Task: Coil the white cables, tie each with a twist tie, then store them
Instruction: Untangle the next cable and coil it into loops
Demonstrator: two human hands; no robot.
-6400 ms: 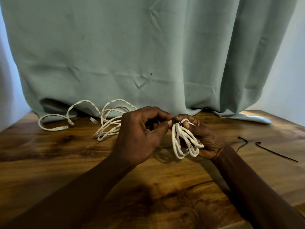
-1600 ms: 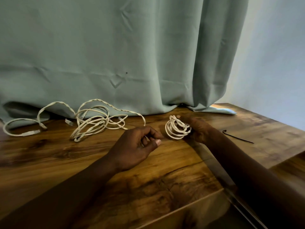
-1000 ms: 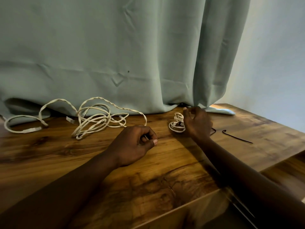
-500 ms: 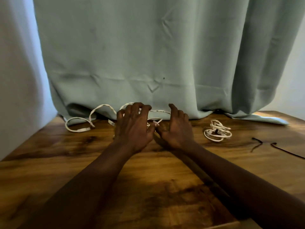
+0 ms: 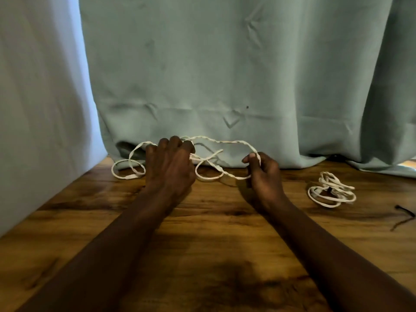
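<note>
My hands have pulled apart since a moment ago, when they lay flat side by side over the tangle, and a strand has lifted off the surface (image 5: 213, 224) between them. My left hand (image 5: 168, 168) has its fingers curled down around the loose cable (image 5: 225, 141), knuckles up, with the fingertips hidden behind them. My right hand (image 5: 263, 175) pinches a loop of the same cable between thumb and bent forefinger, its other fingers folded in. The cable arches from hand to hand in front of the green curtain (image 5: 225, 75), another loop sags to the wood between my hands, and the remainder trails out past my left hand. I count two white cables: this loose one, and the tied coil (image 5: 331, 191) lying flat, apart from my right hand on its outer side. Beyond that coil, farther from my right hand, lies one black twist tie (image 5: 405, 216), bent, at the edge of view.
</note>
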